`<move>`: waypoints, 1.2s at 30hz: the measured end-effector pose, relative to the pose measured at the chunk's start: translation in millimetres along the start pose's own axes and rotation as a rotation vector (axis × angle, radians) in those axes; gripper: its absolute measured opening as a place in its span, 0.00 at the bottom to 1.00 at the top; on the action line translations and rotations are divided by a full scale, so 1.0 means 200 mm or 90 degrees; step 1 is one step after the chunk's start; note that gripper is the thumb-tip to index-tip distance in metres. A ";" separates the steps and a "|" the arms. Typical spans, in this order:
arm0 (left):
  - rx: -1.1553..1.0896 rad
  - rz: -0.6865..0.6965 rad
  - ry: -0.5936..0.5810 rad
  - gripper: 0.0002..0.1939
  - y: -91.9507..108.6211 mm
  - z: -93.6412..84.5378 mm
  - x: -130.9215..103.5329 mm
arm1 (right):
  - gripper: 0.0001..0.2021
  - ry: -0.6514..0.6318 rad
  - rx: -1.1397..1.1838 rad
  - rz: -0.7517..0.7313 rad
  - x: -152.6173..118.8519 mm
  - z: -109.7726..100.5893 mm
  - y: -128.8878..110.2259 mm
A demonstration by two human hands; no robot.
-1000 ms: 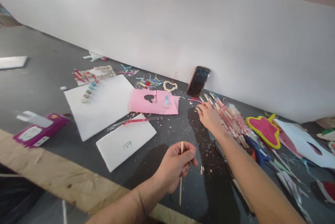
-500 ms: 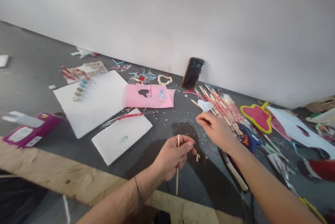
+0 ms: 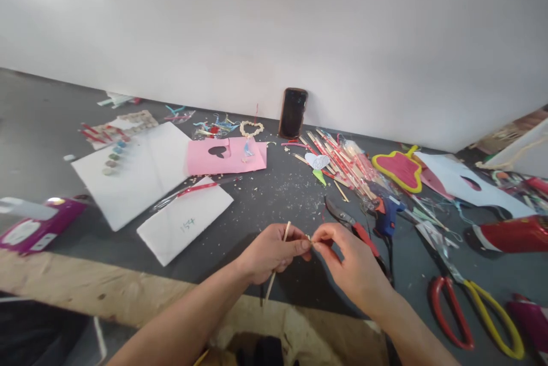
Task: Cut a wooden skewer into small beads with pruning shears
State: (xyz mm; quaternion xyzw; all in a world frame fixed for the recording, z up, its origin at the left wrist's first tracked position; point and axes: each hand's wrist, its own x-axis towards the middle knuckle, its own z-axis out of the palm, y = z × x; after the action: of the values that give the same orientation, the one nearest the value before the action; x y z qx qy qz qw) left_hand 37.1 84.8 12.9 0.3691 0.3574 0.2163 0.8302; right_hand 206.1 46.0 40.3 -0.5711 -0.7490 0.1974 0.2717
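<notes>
My left hand (image 3: 278, 252) is closed around a thin pale wooden stick (image 3: 271, 286), which slants down between its fingers. A tiny pale piece (image 3: 309, 238) sits at its fingertips. My right hand (image 3: 342, 252) pinches at that same piece from the right, so the fingertips of both hands nearly meet. Just beyond my right hand lie pruning shears (image 3: 363, 238) with red handles and a blue glue gun (image 3: 387, 214). Wooden sticks in red-patterned wrappers (image 3: 336, 157) lie farther back, beside a white paper shape (image 3: 317, 161) and a green piece (image 3: 319, 176).
A phone (image 3: 293, 113) leans on the white wall. Pink card (image 3: 226, 156), a beaded heart (image 3: 252, 128) and white boards (image 3: 184, 222) lie left. Large scissors (image 3: 451, 312), a red can (image 3: 509, 234) and a yellow-edged pink shape (image 3: 398, 171) are at right. Small chips dot the dark table.
My right hand has come down and left from near the wrapped sticks to meet my left hand. The stick in my left hand now tilts more. The whole view has shifted slightly.
</notes>
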 end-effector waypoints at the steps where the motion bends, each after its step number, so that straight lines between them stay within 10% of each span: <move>1: -0.001 -0.004 -0.002 0.17 0.00 0.00 0.00 | 0.05 0.006 0.002 -0.005 0.00 0.01 0.00; 14: -0.011 -0.031 0.025 0.16 -0.02 -0.02 0.03 | 0.08 0.001 0.235 0.079 -0.02 0.05 0.04; 26: -0.101 0.001 0.068 0.13 0.02 -0.04 0.02 | 0.10 0.011 -0.157 -0.014 0.00 0.08 0.19; 36: -0.096 0.014 0.088 0.12 0.02 -0.04 0.02 | 0.07 -0.050 -0.162 -0.043 0.01 0.16 0.14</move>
State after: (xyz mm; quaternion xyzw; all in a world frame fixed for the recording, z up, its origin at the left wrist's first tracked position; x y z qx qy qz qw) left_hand 32.4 93.3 10.8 0.2940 0.3925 0.2767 0.8264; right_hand 207.2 56.9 -1.1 -0.5675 -0.7967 0.1136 0.1740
